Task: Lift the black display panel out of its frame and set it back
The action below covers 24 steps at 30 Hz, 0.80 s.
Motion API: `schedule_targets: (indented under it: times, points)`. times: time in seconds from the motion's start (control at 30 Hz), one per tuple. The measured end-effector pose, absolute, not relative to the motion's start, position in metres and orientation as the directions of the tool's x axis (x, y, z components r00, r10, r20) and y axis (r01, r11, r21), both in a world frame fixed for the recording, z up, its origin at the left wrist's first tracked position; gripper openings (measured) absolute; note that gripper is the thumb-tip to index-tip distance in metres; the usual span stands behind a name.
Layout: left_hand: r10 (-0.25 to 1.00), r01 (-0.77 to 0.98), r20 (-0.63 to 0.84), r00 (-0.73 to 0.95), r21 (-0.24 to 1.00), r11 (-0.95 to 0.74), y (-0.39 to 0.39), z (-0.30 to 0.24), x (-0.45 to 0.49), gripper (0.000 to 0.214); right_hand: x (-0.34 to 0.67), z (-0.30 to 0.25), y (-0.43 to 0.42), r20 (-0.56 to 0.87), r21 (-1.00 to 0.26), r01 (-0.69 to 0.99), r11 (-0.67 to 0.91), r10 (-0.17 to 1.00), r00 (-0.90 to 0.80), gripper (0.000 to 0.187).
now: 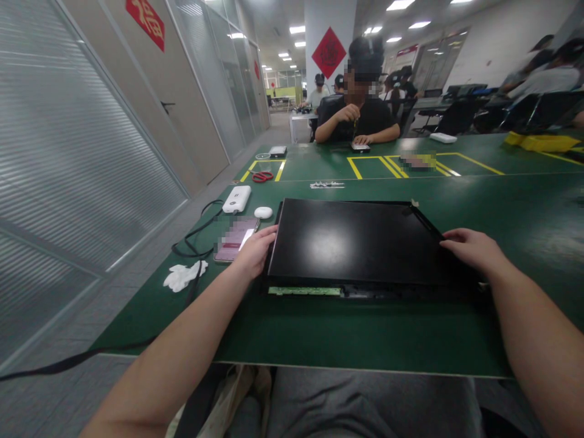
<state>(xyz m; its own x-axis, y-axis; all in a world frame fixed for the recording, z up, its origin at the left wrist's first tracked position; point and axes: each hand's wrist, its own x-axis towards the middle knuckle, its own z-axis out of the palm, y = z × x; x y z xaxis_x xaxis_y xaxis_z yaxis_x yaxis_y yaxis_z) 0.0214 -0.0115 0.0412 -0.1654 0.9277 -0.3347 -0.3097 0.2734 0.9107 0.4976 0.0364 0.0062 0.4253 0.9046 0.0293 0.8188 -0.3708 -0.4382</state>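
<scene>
A black display panel (337, 243) lies face up in a shallow black frame on the green table, its glossy face reflecting a light. Along its near edge shows a narrow green circuit board (304, 291). My left hand (258, 248) grips the panel's left edge, fingertips at the side and partly hidden. At the right side, my right hand (474, 248) pinches the black frame's (429, 225) edge between thumb and fingers. The panel sits toward the left of the frame, leaving part of the frame's right border exposed.
Left of the panel lie a phone (235, 240), a white earbud case (263, 212), a white power bank (237, 199) with a black cable, and a crumpled tissue (182, 277). Beyond are red-handled scissors (263, 177) and small metal pieces (326, 184). A person (358, 115) sits opposite.
</scene>
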Motion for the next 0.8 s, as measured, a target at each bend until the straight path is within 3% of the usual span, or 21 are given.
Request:
schedule_targets:
  times: [0.1,0.23,0.4,0.67,0.8]
  points:
    - [0.947,-0.324,-0.290,-0.138,0.917,0.233,-0.012,0.038,0.019,0.034,0.496,0.007,0.036,0.001,-0.434,0.811,-0.392,0.900,0.436,0.021]
    - [0.980,-0.310,-0.188,-0.064,0.937,0.160,-0.013,0.031,0.015,0.055,0.495,0.007,0.035,0.012,-0.439,0.813,-0.383,0.902,0.432,0.022]
    - [0.994,-0.244,-0.104,-0.033,0.965,0.093,-0.013,0.028,0.013,0.065,0.493,0.008,0.034,0.014,-0.437,0.813,-0.386,0.901,0.434,0.021]
    - [1.000,-0.248,0.012,-0.002,0.969,-0.012,-0.017,0.036,0.016,0.072,0.496,0.001,0.036,0.063,-0.520,0.791,-0.322,0.909,0.411,0.054]
    - [0.988,-0.202,0.149,-0.033,0.967,-0.153,-0.017,0.036,0.017,0.071,0.494,0.000,0.037,0.082,-0.579,0.763,-0.288,0.910,0.406,0.042]
